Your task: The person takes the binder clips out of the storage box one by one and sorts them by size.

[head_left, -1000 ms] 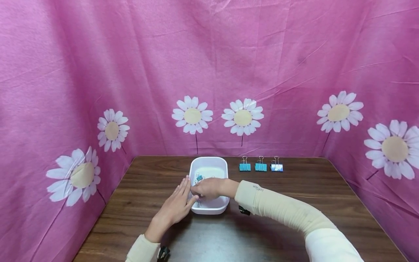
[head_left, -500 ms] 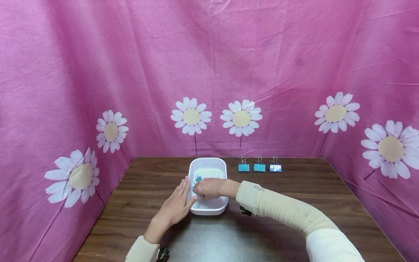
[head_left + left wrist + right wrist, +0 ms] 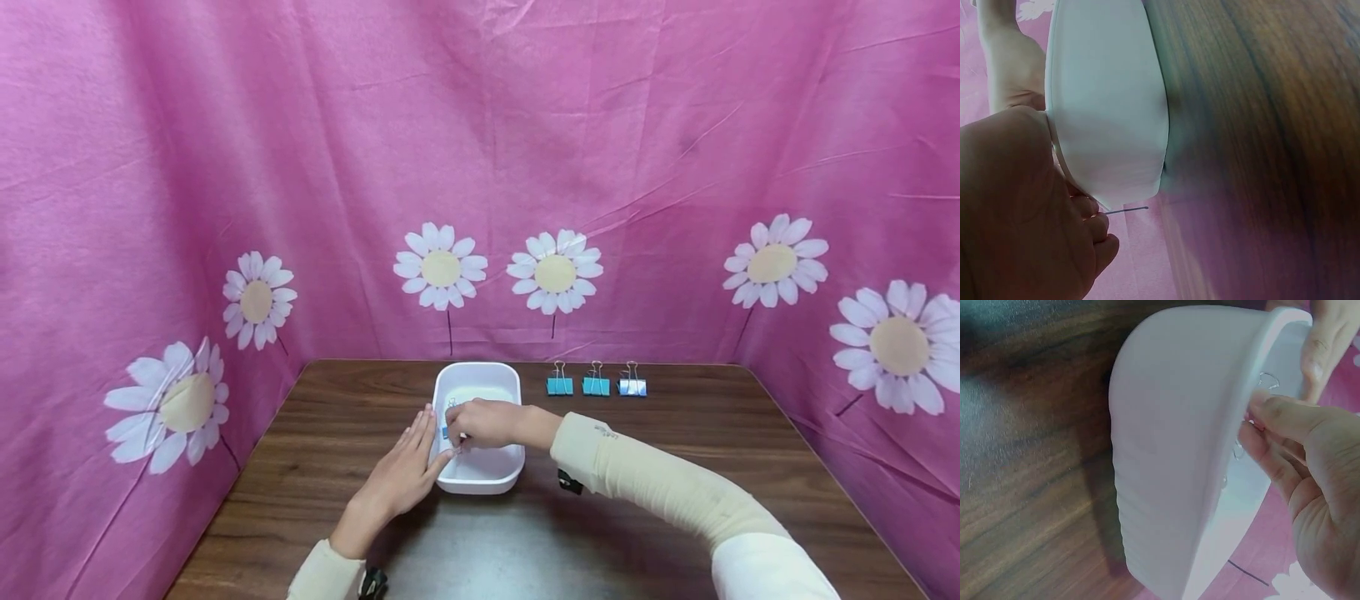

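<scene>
A white plastic tray (image 3: 480, 485) stands on the wooden table, with several small blue binder clips (image 3: 446, 432) inside it, mostly covered by my right hand. My left hand (image 3: 405, 471) lies along the tray's left side, fingers straight, thumb over the rim. My right hand (image 3: 489, 423) reaches into the tray, thumb and fingers curled together. In the right wrist view, a wire loop (image 3: 1269, 380) shows beside the thumb; my fingertips pinch a small binder clip that they largely hide.
Three larger teal binder clips (image 3: 596, 386) stand in a row at the table's back, right of the tray, wire handles up. The rightmost clip (image 3: 632, 387) reflects light. A pink flowered curtain (image 3: 495, 167) surrounds the wooden table (image 3: 675, 433).
My right hand has lifted slightly and shifted a little inside the tray, covering the blue clip seen near its knuckles before. My left hand stays against the tray.
</scene>
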Tool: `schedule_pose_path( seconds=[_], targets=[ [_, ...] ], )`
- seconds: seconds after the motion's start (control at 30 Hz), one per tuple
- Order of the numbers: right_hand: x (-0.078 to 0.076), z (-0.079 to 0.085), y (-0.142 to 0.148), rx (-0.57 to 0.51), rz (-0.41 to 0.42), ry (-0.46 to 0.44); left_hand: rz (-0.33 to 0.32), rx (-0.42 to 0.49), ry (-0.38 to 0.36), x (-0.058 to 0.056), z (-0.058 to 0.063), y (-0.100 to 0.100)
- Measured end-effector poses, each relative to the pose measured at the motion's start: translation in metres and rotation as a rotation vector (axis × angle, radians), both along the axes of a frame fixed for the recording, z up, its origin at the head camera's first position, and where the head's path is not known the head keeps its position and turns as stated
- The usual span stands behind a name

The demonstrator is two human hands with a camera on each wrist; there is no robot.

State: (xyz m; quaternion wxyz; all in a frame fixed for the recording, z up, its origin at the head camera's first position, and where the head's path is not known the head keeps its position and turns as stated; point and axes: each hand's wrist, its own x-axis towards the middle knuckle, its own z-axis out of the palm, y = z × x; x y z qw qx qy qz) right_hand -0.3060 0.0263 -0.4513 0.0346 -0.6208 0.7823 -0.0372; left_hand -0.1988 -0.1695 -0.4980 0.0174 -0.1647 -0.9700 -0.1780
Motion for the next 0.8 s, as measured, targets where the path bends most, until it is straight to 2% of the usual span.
schedule_pose_path(
  seconds=[0.43, 0.8],
  targets=[
    [-0.006, 0.016, 0.021, -0.153, -0.023, -0.023, 0.006, -0.036, 0.01, 0.002, 0.003, 0.002],
    [-0.006, 0.041, 0.041, -0.232, -0.082, -0.016, 0.007, -0.031, 0.002, 0.004, 0.004, 0.003]
  ],
)
